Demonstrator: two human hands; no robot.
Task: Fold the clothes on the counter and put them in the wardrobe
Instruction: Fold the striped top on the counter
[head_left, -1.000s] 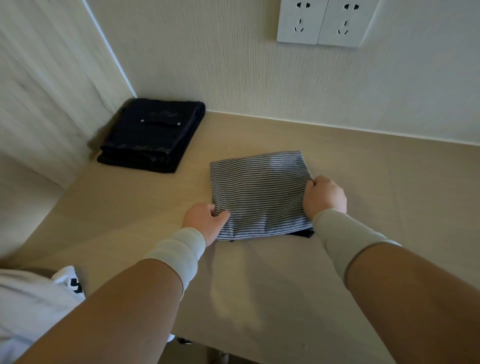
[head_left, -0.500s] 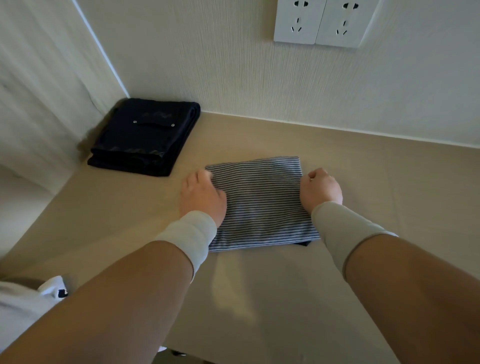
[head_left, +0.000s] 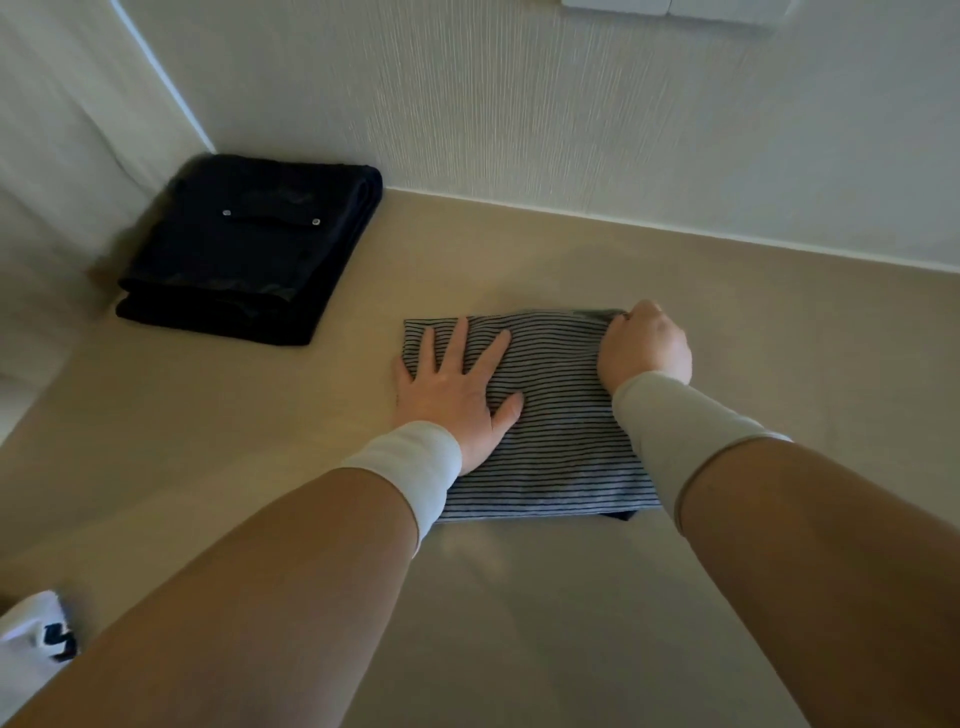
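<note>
The striped garment (head_left: 545, 415) lies folded on the surface (head_left: 519, 597). The left hand (head_left: 452, 384) presses it flat, fingers spread; the right hand (head_left: 647, 345) grips its far corner, fingers curled. Lifting by that one corner would likely let the folds spill open.

- The left hand (head_left: 451, 396), which a second ago pinches the near left corner of the striped garment (head_left: 550, 415) and half a second ago sits loosely curled on its left side, now lies flat on it with the fingers spread, palm pressing down.
- The right hand (head_left: 644, 347), earlier curled at the middle of the garment's right edge, is now at the far right corner, fingers curled on the cloth there.
- The garment's far edge, slightly lifted and puffed a second ago, now lies lower and flatter.
- The wall sockets (head_left: 670, 6), fully visible before, are now almost out of view at the top.
</note>
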